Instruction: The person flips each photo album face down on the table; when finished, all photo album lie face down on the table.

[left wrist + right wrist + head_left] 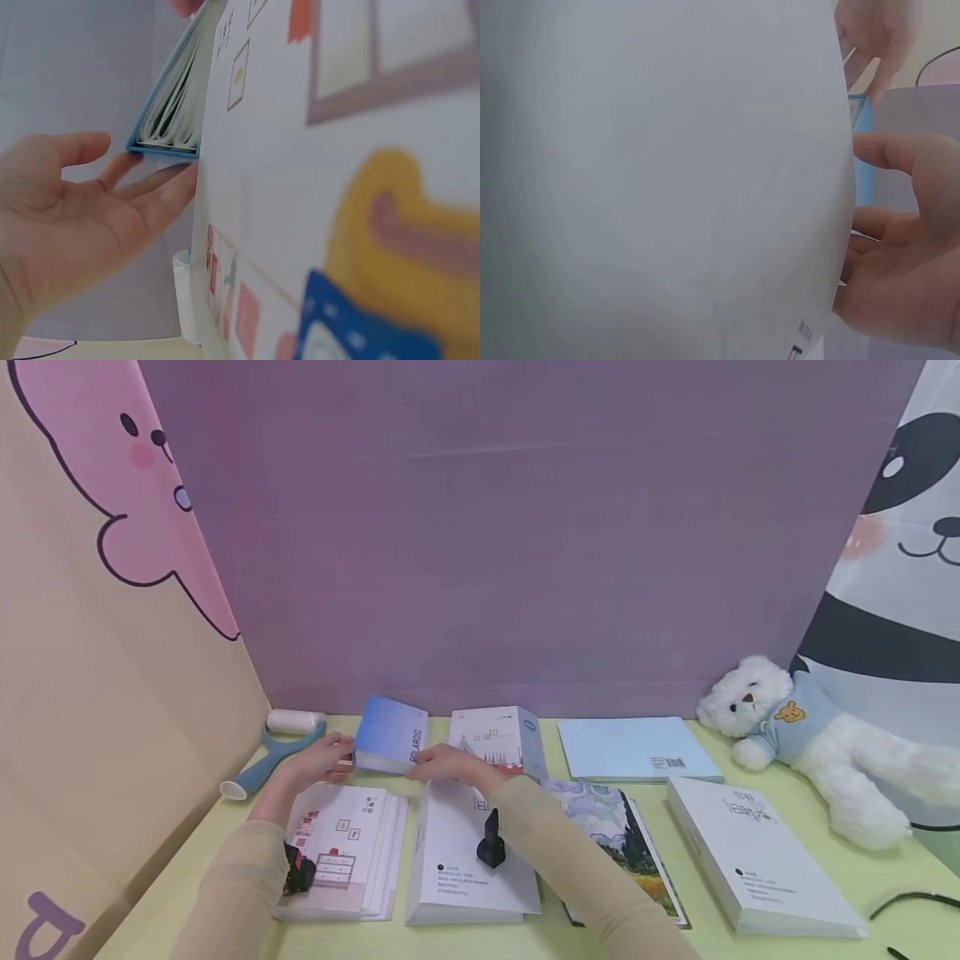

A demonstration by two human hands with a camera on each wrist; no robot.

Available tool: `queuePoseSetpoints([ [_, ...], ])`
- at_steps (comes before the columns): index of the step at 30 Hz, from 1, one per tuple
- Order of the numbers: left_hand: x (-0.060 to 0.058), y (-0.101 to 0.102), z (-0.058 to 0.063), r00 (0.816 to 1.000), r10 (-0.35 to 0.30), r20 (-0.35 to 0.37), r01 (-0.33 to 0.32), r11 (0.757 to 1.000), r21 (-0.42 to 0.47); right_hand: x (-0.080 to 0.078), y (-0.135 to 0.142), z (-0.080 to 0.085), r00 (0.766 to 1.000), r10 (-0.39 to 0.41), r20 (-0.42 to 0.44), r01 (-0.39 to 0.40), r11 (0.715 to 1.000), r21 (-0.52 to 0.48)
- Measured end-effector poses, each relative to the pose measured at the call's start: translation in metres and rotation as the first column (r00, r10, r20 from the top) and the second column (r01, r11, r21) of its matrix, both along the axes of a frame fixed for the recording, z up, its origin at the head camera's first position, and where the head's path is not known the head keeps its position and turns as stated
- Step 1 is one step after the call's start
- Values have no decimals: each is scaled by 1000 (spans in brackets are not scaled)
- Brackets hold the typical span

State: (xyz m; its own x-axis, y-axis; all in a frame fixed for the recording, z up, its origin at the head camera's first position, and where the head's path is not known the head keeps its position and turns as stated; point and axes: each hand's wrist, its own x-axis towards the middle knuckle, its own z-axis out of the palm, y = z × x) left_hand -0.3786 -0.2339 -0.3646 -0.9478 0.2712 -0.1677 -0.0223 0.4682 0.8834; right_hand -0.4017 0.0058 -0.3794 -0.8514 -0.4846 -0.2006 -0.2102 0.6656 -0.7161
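The blue POLAROID album (pixel 390 735) lies between both hands: left hand (pixel 318 760) at its left edge, fingers extended, unclosed; right hand (pixel 453 763) at its near right corner, hold indeterminable.

a purple backdrop (pixel 487 543) and cartoon side panels (pixel 896 585) suggest a booth.

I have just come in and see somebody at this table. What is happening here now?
A person reaches over the table with both hands to a small blue album marked POLAROID, near the back. The left hand is at its left side, the right hand at its lower right corner; how firmly they hold it is hard to tell. Other books lie around it, with a blue-handled roller at far left and a white teddy bear at far right.
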Motion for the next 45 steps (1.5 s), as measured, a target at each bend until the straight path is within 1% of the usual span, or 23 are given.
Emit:
queuePoseSetpoints([
  [5,-2,1,1,1000,18,-16,-18,999,48,0,-1,1,1000,-6,21,7,999,-41],
  [10,0,0,3,999,21,-41,-19,998,67,1,-3,3,1000,-9,10,10,999,-42],
  [15,1,-1,4,997,57,-54,-51,992,113,3,-6,5,1000,2,3,-2,999,-50],
  [21,1,-2,4,996,86,-31,-80,985,153,4,-9,7,998,59,-24,-60,997,-54],
  [23,0,-3,5,996,85,-28,-79,983,166,5,-12,7,996,80,-44,-82,996,-44],
  [26,-1,-3,5,996,78,-45,-68,981,184,6,-17,7,993,95,-69,-99,994,-44],
  [29,-4,-2,5,995,94,-42,-81,968,237,7,-21,7,990,114,-81,-119,991,-61],
  [31,-5,-2,4,992,119,-38,-105,957,270,9,-24,8,990,119,-83,-125,989,-78],
  [33,-5,-2,4,990,137,-34,-121,948,294,12,-26,9,991,116,-74,-122,989,-89],
  [36,-5,-2,3,988,146,-48,-127,951,283,16,-27,12,992,86,-89,-94,991,-93],
  [41,-5,1,1,990,120,-68,-97,956,276,15,-29,14,989,13,-145,-37,986,-161],
  [45,-5,5,2,991,104,-86,-74,952,296,14,-31,14,992,-13,-128,-16,974,-225],
])
